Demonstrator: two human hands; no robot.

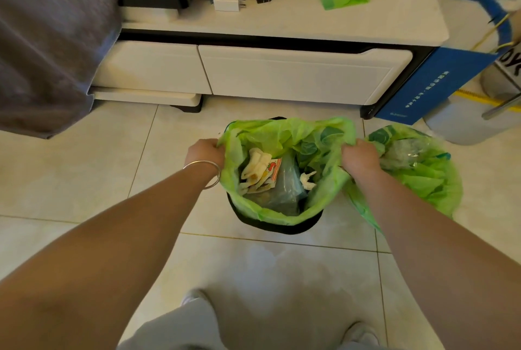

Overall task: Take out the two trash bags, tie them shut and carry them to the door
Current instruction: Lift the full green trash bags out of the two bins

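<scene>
Black bin (pixel 277 225) is standing on the tiled floor (pixel 84 180), a little in front of the white drawer cabinet (pixel 282 73), with a strip of bare tile lying between them. A green trash bag (pixel 282 135) is sitting inside the bin, its mouth pulled wide open; paper scraps, a printed wrapper and a grey plastic bag are showing inside.

Left hand (pixel 204 153) is gripping the bag's left rim in a closed fist, a silver bangle (pixel 207 173) hanging at the wrist. Right hand (pixel 361 156) is closing on the bag's right rim, fingers curled around bunched plastic.

A second green trash bag (pixel 423 174) is slumping on the floor just beside the bin's right side, touching the right forearm; its top is loose and open.

Blue panel (pixel 431 84) is leaning at the cabinet's right end. Grey cloth (pixel 48 47) is hanging at the far left. Tile to the left of the bin and toward the person's feet is lying open.
</scene>
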